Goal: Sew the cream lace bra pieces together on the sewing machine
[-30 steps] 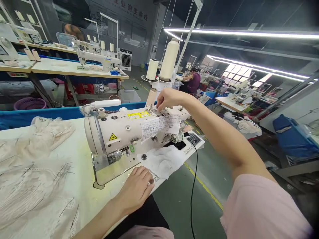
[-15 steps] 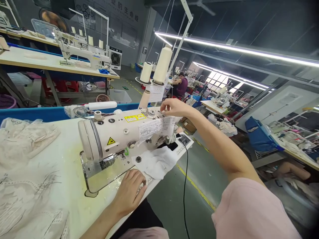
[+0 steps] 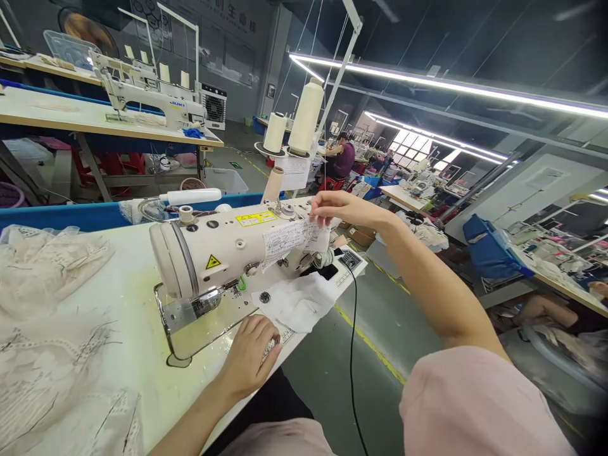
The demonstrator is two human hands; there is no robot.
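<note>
Shifted since a second ago: right hand (image 3: 332, 209), off the round knob (image 3: 287, 208) on top of the sewing machine (image 3: 223, 247) and out toward the machine's right end. Now at the upper edge of the paper slip (image 3: 294, 237) taped across the machine body, fingertips drawn together in a pinch (whether on the paper edge or on a thread, cannot tell). Left hand (image 3: 249, 358) nearly unchanged, lying on the front edge of the table (image 3: 133, 316), fingers curled loosely and close together, just beside the white cloth (image 3: 297, 304) spread under the machine's arm; nothing seen in its grasp.

Machine located mid-table, needle end to the left, above a metal plate (image 3: 199, 323). Behind it, two thread cones (image 3: 304, 120) on a stand, with a white tube lamp (image 3: 190, 197) alongside. Lace fabric (image 3: 52, 329) piled on the table's left part. Black cable (image 3: 351, 354) hanging from the table's right end toward the floor. Second sewing machine (image 3: 147, 95) on a table beyond; a seated person (image 3: 342, 158) in a purple top farther back.
</note>
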